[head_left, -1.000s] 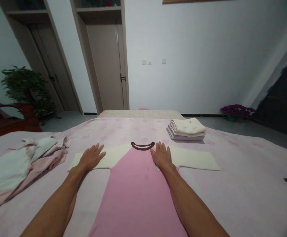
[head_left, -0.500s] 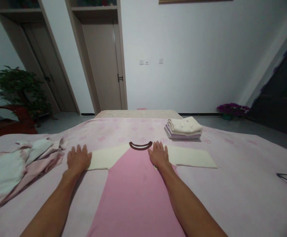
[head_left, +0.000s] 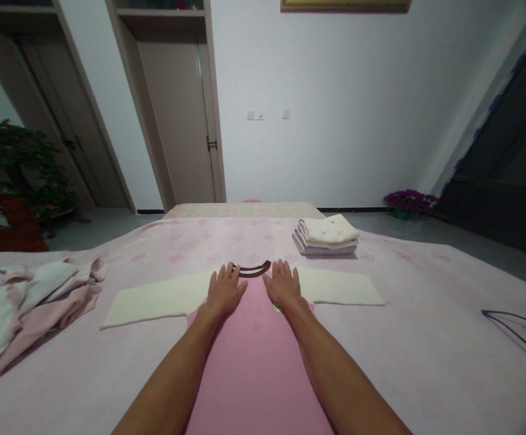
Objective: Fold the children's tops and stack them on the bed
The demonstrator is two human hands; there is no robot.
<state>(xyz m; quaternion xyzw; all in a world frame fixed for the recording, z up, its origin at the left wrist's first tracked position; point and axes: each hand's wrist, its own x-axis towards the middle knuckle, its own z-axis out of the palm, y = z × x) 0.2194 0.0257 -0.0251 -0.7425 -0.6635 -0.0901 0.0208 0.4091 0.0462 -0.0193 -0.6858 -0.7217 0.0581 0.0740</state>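
Across a pale pink, flower-printed cloth cover (head_left: 426, 362) lies a pink long-sleeved top with cream sleeves and a dark brown neckband (head_left: 256, 350), spread flat, its lower end cut off by the bottom edge. The left hand (head_left: 224, 294) rests palm down beside the neckband, grasping nothing, fingers extended and covering one end of the band. The right hand (head_left: 284, 287) lies likewise flat and loose at the other shoulder; a small yellowish patch (head_left: 277, 307) beside its wrist is mostly hidden. Beyond the right sleeve sits a stack of folded cream and lilac cloth (head_left: 328, 234). A crumpled white and pink heap of clothes (head_left: 18, 317) and a thin black looped object (head_left: 511, 320), hard to identify, run out of view at opposite sides.
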